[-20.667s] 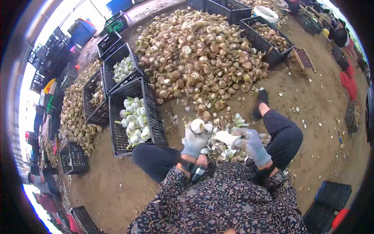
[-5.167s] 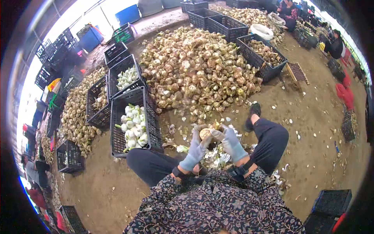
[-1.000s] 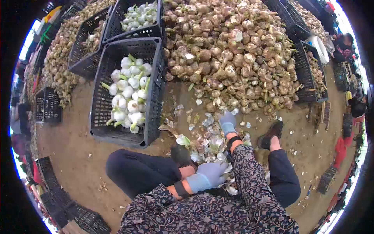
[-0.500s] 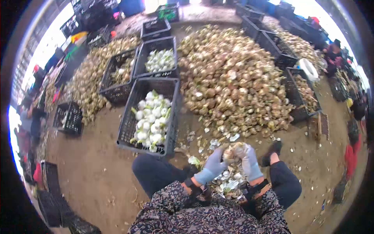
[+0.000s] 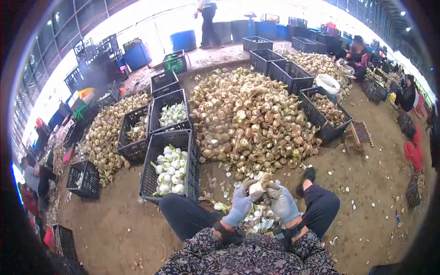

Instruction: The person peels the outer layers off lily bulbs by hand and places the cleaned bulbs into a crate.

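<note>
A garlic bulb (image 5: 260, 184) with loose, pale outer skin is between my two gloved hands, over my lap. My left hand (image 5: 240, 204) has its fingers closed round the bulb's left side. From the other side my right hand (image 5: 283, 201) grips it, fingers curled and thumb pressed in. Below them lie torn white and brown garlic skins (image 5: 259, 220). Just beyond my hands rises a large heap of unpeeled garlic bulbs (image 5: 247, 121). Clean white garlic bulbs (image 5: 172, 172) sit in a black crate (image 5: 192, 176) beside my left knee.
More black crates stand left of the heap, one holding white bulbs (image 5: 173, 114). On the right are a crate of brown scraps (image 5: 327, 110), a white sack (image 5: 328, 84) and a small wooden stool (image 5: 360, 133). Other people (image 5: 356, 57) sit farther off; one person (image 5: 208, 25) stands at the back.
My view has tilted up, bringing the back wall and a standing person into sight. Both hands still hold the garlic bulb, whose paler skin now faces up.
</note>
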Available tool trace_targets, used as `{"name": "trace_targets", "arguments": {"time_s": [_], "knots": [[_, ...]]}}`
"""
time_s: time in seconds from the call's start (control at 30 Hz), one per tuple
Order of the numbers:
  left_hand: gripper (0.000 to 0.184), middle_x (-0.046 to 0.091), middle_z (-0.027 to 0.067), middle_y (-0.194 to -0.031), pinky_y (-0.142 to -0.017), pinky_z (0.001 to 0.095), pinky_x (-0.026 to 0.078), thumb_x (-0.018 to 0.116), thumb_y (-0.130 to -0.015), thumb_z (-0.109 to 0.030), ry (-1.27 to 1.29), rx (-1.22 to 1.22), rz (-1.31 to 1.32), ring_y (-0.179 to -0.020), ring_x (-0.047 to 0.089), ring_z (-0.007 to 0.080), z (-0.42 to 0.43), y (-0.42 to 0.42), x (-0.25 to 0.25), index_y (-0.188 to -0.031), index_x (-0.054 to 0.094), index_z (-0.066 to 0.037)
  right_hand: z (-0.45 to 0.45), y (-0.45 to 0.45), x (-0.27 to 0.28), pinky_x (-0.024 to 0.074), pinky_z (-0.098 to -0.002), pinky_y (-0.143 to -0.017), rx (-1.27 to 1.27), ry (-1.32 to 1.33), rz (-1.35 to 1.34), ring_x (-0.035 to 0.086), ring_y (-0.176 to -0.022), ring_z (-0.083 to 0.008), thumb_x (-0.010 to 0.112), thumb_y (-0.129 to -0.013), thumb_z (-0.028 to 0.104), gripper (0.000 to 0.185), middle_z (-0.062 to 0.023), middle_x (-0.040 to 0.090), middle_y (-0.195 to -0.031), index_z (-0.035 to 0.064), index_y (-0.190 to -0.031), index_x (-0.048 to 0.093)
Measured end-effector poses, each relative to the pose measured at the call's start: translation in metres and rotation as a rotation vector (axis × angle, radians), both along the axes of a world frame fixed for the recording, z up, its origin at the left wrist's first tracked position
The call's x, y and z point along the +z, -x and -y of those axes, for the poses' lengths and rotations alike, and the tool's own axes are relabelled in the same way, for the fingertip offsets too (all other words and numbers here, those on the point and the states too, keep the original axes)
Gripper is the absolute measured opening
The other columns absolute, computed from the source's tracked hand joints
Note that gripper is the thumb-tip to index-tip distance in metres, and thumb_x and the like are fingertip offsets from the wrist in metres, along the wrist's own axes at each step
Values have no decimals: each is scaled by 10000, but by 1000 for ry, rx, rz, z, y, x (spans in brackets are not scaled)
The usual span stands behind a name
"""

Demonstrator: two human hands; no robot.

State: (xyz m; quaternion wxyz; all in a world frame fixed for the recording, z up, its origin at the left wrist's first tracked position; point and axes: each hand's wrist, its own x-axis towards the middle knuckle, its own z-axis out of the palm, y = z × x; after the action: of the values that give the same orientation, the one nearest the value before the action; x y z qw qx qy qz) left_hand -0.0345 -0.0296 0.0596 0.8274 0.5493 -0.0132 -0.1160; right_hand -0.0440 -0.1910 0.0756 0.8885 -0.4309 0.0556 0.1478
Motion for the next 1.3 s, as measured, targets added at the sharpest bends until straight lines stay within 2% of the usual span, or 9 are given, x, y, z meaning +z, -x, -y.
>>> {"name": "trace_targets", "arguments": {"time_s": [0.27,0.33,0.5,0.67,0.83,0.97,1.1,1.23,1.3], "knots": [[502,609,42,-1068,-824,268,491,771,-775,-181,-634,59,597,-943,588,125,9,9,14,-1194,559,-4,6,4,-1,505,-264,-651,-55,206,175,617,-758,-121,657,-864,186,174,-22,634,-847,64,-961,579],[462,630,45,-1051,-808,252,505,738,-807,-133,-11,-78,84,-915,606,121,10,10,11,-1209,552,0,7,4,-2,506,-261,-658,-17,31,92,618,-758,-118,659,-861,188,184,-18,630,-838,60,-969,583],[452,631,50,-1038,-812,251,522,716,-821,-88,92,-159,-5,-913,606,109,10,6,14,-1218,535,28,11,6,2,522,-253,-664,-21,-117,34,634,-758,-117,590,-897,111,209,-28,657,-908,-2,-1073,598],[565,630,124,-1104,-749,306,523,787,-725,-200,-766,104,779,-926,633,212,15,4,24,-1218,563,-34,25,6,7,494,-264,-646,-72,391,208,619,-698,-131,640,-822,73,206,-57,665,-846,-13,-1010,634],[533,635,125,-996,-696,325,523,716,-791,-321,-918,162,856,-859,641,235,16,7,19,-1235,561,-70,21,-6,-42,475,-284,-674,-281,961,496,607,-748,-143,629,-779,43,185,-93,655,-857,-26,-952,639],[546,638,134,-752,-339,316,351,287,-966,-537,729,-317,-537,-379,457,196,9,-14,-8,-1053,584,-88,10,-3,-27,472,-297,-690,-434,1120,652,598,-794,-158,592,-806,23,158,-95,644,-873,-50,-942,624],[499,636,102,-835,-484,285,453,350,-975,-468,114,-142,-11,-568,585,174,8,-14,-20,-1246,481,-70,0,2,-7,490,-305,-698,-205,473,4,628,-787,-173,571,-843,23,78,-59,651,-840,-9,-902,611],[553,595,118,-1070,-793,293,484,483,-960,-376,-588,223,558,-908,612,208,14,-7,-43,-1387,330,-59,-2,0,-25,512,-346,-715,-144,1137,774,640,-823,-229,656,-763,77,258,-114,668,-897,-70,-971,614],[607,559,94,-1150,-890,287,454,569,-907,-437,-306,51,181,-1040,543,158,6,-14,-35,-1319,420,-18,0,-2,-79,518,-328,-735,-96,1058,815,640,-865,-218,685,-737,73,320,-121,663,-943,-64,-1014,601]]}}
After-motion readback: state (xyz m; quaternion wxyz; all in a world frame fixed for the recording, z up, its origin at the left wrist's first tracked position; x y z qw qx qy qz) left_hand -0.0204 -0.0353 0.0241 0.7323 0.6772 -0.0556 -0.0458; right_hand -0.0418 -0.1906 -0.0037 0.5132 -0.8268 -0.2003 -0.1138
